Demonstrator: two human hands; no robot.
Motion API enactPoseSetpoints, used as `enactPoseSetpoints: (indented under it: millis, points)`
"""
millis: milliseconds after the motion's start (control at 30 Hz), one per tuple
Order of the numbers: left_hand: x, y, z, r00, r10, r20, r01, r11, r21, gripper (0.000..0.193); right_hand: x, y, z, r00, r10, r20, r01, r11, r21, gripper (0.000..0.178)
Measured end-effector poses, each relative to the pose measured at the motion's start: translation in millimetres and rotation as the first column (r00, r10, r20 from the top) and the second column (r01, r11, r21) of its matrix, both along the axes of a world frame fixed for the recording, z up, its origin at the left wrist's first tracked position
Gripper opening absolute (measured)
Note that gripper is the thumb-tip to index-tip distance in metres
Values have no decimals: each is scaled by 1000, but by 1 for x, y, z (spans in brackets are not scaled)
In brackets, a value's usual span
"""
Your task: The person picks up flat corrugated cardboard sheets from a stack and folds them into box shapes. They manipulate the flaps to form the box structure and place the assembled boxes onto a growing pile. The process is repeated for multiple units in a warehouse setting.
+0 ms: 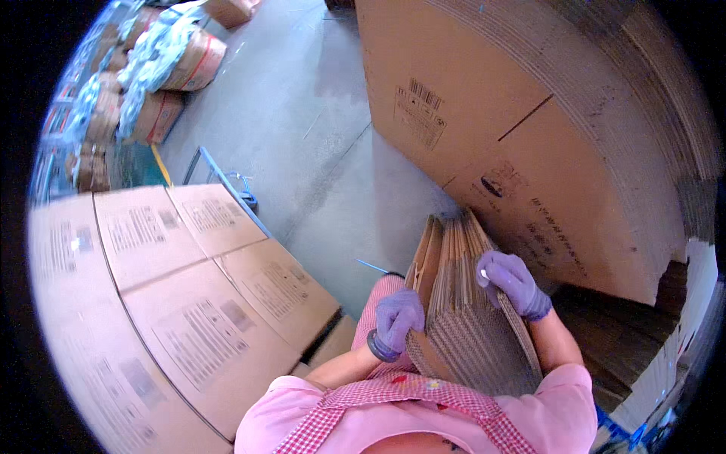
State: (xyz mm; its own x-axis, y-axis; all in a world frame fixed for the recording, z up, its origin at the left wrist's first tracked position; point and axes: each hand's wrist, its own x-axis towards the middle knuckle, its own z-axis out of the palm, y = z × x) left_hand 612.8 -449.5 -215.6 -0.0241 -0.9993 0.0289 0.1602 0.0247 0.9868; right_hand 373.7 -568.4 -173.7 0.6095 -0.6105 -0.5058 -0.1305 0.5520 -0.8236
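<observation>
A thick bundle of flattened cardboard boxes [473,340] stands on edge close against my body, its corrugated edges facing up and fanned slightly apart. My left hand [397,321], in a purple glove, is closed on the bundle's left outer sheet. On the opposite side my right hand [513,281], gloved alike, grips the right outer edge with its fingers curled over. A small white spot shows at a right fingertip; I cannot tell what it is. The bundle's lower part is hidden.
Large flat cardboard sheets [484,129] lean in a tall stack at the right. Packed closed cartons [204,340] stand in rows at the left, beside a blue metal bar [234,193]. Cartons with pale plastic [193,64] sit at the far left on the grey floor [302,151].
</observation>
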Motion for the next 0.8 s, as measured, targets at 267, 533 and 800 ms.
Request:
enactPoseSetpoints:
  millis: [267, 533, 800]
  points:
    - [156, -114, 4, 992, -37, 123, 42, 998, -40, 43, 159, -111, -11, 992, 89, 84, -73, 981, -180, 30]
    - [333, -212, 38, 997, 59, 47, -61, 998, 29, 53, 363, -235, 12, 979, 132, 153, -40, 867, -497, 32]
    - [450, -237, 36, 933, -333, 136, 316, 939, 132, 15, 465, -296, -23, 953, 152, 261, -39, 919, -393, 40]
